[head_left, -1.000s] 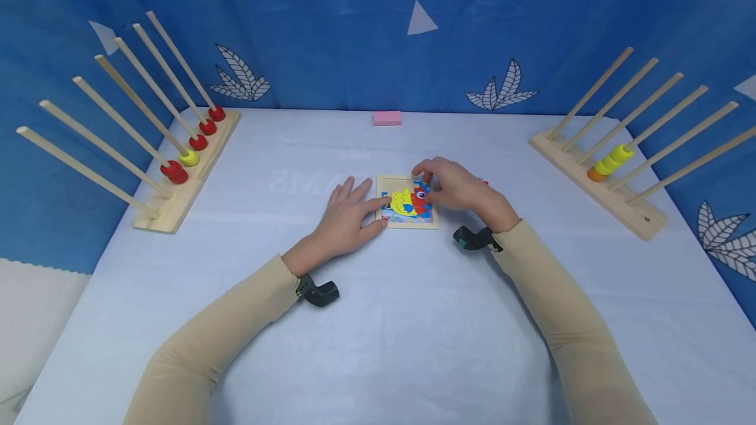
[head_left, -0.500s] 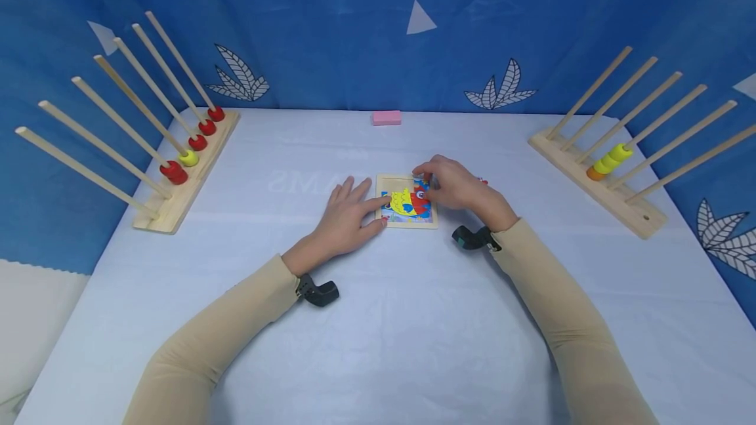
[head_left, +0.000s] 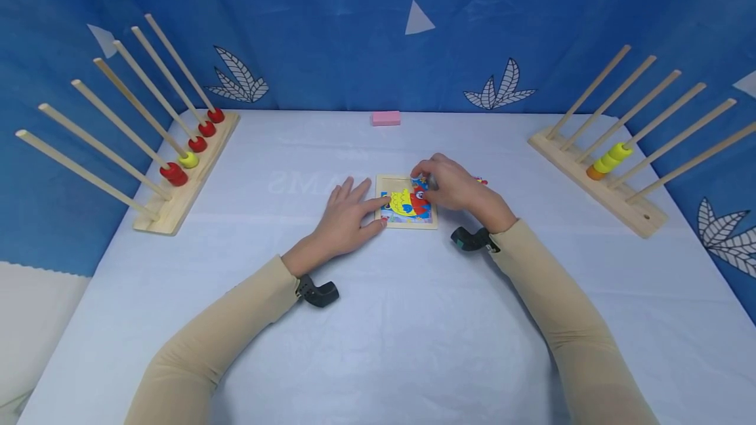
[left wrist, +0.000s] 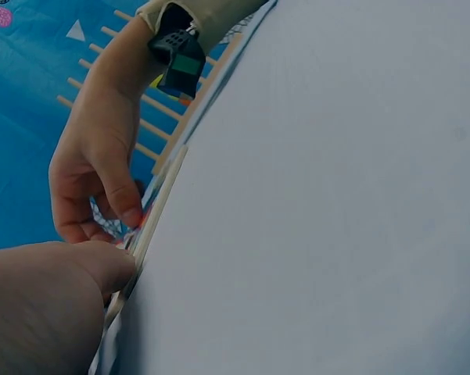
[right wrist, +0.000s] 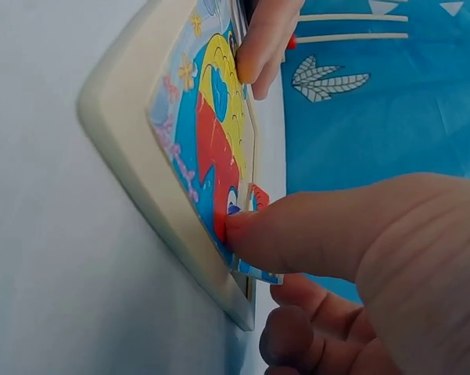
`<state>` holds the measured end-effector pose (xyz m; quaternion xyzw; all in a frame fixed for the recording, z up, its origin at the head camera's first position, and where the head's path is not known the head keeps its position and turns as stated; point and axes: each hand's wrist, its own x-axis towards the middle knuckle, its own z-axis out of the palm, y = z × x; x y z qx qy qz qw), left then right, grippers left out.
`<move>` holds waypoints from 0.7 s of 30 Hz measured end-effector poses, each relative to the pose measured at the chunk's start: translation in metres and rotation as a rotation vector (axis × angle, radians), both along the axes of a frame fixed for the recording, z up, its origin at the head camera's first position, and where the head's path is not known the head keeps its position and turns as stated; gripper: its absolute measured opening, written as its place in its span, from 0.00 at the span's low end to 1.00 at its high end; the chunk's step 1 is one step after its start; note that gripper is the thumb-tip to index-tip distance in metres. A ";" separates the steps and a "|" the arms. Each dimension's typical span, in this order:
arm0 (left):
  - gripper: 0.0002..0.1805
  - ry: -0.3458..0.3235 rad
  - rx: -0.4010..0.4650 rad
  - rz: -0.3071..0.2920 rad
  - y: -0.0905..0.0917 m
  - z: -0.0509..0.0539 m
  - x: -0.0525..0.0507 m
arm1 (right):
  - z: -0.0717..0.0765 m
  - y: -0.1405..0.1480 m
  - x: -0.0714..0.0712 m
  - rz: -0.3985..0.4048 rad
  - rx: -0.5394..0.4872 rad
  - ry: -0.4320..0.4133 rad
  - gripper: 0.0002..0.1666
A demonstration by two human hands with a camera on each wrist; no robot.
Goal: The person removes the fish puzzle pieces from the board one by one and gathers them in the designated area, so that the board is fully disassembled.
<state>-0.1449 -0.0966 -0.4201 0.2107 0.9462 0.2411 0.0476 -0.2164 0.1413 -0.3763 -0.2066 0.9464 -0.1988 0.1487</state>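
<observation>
A small wooden jigsaw tray [head_left: 394, 182] lies mid-table, its picture a yellow and red fish on blue. The upper-left part of the tray shows bare wood. My left hand [head_left: 345, 220] lies spread at its left side, with fingertips touching the puzzle's left part. At the upper-right corner my right hand [head_left: 453, 185] pinches a blue-edged puzzle piece [right wrist: 258, 273]. In the right wrist view that piece sits slightly raised and tilted at the tray's edge, the thumb over the fish's red head. Fingers hide part of the piece.
A small red and blue item [head_left: 482, 182] shows partly behind my right hand. Wooden peg racks stand at the left [head_left: 203, 169] with red and yellow beads and at the right [head_left: 644, 218] with yellow and orange beads. A pink block [head_left: 386, 119] lies at the back edge.
My right fingers have shifted slightly at the tray's upper-right corner, still on the piece. The left hand has stayed in place.
</observation>
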 end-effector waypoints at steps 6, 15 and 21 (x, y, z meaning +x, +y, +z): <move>0.28 0.007 0.000 -0.004 0.001 0.000 0.000 | 0.002 0.001 0.001 -0.015 0.001 0.019 0.26; 0.29 0.007 -0.011 0.004 0.000 0.000 0.000 | 0.004 0.006 0.002 -0.032 -0.107 0.022 0.14; 0.29 0.025 0.000 0.004 0.000 -0.001 0.000 | 0.015 0.028 0.002 -0.082 -0.169 0.046 0.12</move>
